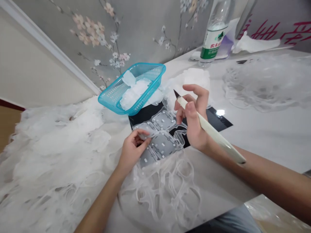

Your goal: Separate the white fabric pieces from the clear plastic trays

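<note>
My right hand is raised over a black sheet and grips a craft knife with a long white handle. Its dark pointed blade aims up and left, away from the work. On the black sheet lies a translucent rubbery sheet of rounded square pads with small holes and slots. Thumb and fingers of my left hand pinch this sheet along its left side. Thin looped scrap strips hang from the sheet's near edge onto the table.
A blue basket holding whitish translucent pieces stands behind the black sheet. A pile of clear scrap covers the left side. Further scrap lies at right, near a water bottle. White pieces sit behind my right hand.
</note>
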A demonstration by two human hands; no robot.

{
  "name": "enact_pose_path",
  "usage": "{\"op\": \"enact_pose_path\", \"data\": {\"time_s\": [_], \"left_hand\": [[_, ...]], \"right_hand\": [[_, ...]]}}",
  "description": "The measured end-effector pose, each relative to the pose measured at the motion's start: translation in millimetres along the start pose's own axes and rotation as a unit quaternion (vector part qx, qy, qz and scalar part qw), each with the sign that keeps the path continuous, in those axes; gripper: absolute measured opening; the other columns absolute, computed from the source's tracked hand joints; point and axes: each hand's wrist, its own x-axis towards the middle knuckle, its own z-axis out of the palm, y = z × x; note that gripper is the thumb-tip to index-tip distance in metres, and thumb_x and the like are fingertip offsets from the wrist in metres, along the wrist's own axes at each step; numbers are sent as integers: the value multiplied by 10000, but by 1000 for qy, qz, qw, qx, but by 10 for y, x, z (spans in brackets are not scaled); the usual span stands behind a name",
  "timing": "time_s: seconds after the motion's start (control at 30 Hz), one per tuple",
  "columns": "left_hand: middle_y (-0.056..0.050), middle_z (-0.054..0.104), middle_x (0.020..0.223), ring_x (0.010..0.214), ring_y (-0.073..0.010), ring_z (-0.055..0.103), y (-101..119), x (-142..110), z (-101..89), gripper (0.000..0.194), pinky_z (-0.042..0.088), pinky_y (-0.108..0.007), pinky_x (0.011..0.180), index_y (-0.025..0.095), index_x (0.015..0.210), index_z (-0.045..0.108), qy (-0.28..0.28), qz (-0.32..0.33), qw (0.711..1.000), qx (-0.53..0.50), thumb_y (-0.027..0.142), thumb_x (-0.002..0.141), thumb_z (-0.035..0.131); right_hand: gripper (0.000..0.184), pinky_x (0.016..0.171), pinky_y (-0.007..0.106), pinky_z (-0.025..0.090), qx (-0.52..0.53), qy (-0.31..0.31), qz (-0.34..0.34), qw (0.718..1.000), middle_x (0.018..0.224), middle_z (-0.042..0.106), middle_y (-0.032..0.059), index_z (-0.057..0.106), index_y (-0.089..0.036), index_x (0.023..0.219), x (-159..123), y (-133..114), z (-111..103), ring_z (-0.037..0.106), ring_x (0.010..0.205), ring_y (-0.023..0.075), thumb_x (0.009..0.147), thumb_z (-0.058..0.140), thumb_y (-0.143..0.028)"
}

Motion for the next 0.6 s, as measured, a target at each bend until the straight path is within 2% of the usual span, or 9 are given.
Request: {"op": "enact_pose_path", "data": {"time_s": [0.1,0.2,0.27,0.37,0.47,0.6], "left_hand": [[8,585,796,584,-85,486,-2,-3,1,214,410,-188,558,166,826,630,17,3,1000,-3,200,632,711],[-19,614,895,683,-105,547,-18,8,-10,278,440,-187,612,161,898,628,31,6,999,-23,232,643,713],[-21,622,885,690,-109,564,-36,16,-17,325,455,-191,624,159,948,617,42,7,998,-42,279,663,715],[-23,644,850,675,-114,590,-60,22,-29,370,481,-209,643,152,974,613,55,1,996,-71,306,660,734],[-41,682,848,709,-141,629,-64,21,-41,442,508,-237,682,148,1030,621,44,-12,995,-89,281,633,761],[-67,700,959,769,-150,648,-48,16,-43,551,515,-244,738,154,1139,612,21,-24,994,-106,244,621,773]], "right_hand": [[287,518,260,410,6,4,4,1000,799,463,-11,396,-241,1008,-6,18,4,461,529,94,930,325,-507],[242,497,246,379,-48,-42,14,998,577,446,-55,451,-223,878,11,2,-9,452,477,100,925,397,-454],[211,499,242,384,-81,-79,40,993,509,463,-59,498,-206,821,25,-21,-13,488,469,103,904,469,-398],[179,499,230,419,-38,-113,114,986,582,574,-24,539,-183,774,47,-45,-2,584,534,122,836,581,-346],[180,547,231,474,50,-107,176,977,676,642,9,544,-173,743,75,-41,12,638,638,146,762,666,-304],[155,576,232,496,65,-115,180,975,720,672,20,591,-163,728,104,0,11,633,655,139,694,714,-251]]}}
